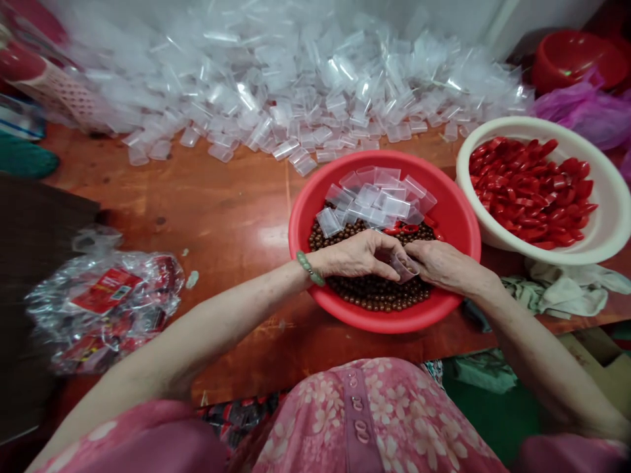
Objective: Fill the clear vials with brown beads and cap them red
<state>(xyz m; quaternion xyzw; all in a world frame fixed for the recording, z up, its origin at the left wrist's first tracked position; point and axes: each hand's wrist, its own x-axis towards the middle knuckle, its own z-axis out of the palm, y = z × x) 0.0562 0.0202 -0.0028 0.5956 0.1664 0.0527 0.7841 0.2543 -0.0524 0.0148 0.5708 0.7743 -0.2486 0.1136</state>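
Note:
My left hand (pixel 362 255), with a green bead bracelet (pixel 310 268) at the wrist, pinches a small clear plastic container (pixel 405 268) between thumb and fingers. A few brown balls seem to show inside it. My right hand (pixel 441 263) is right beside the container's mouth, its fingers bent together and partly hidden; what they hold, if anything, cannot be made out. Both hands are over a red basin (pixel 384 323) of small brown balls (pixel 379 299). Clear containers (pixel 379 200) are piled on the balls at the back, with several red caps (pixel 410 228) near them.
A cream basin (pixel 622 210) full of red caps (pixel 532 190) stands to the right, by a crumpled cloth (pixel 566 289). Clear containers (pixel 296 85) form a large heap along the back. On the left lies a clear bag of red-labelled packages (pixel 106 309). A pink bag (pixel 582 112) is far right.

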